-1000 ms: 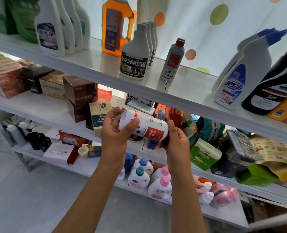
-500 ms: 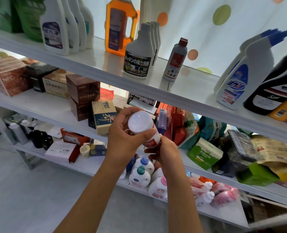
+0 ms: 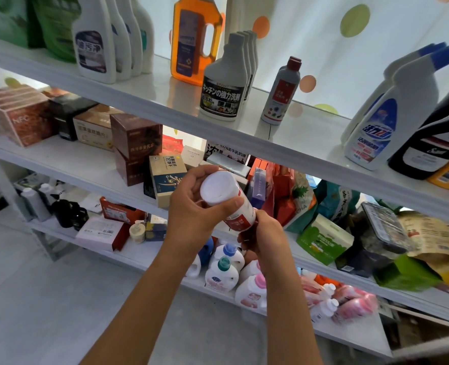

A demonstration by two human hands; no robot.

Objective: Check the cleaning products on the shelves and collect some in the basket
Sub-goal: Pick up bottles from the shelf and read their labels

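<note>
Fingers [image 3: 191,177] of the left hand [image 3: 194,214] curl round the white base end of a bottle [image 3: 226,198], thumb pressed across its near side, so the round bottom faces the camera. The bottle tilts away and down to the right, its red label toward the right hand [image 3: 264,235], whose fingers wrap the far, lower end; the cap is hidden inside that grasp. Both forearms rise from the near edge and meet in front of the middle shelf [image 3: 68,162].

On the left, the top shelf [image 3: 144,98] carries white spray bottles [image 3: 93,46] close to its front edge, then an orange jug [image 3: 194,38] set farther back, a row of grey bottles [image 3: 224,83] and a matching red-capped bottle [image 3: 281,93]. A bare stretch of shelf lies to the right of that one, before the blue-capped bottles [image 3: 392,111] at far right. The held bottle sits below this shelf's edge and near the boxes [image 3: 136,143] on the middle one. Open floor [image 3: 33,299] spreads left of the forearms. No basket shows.
</note>
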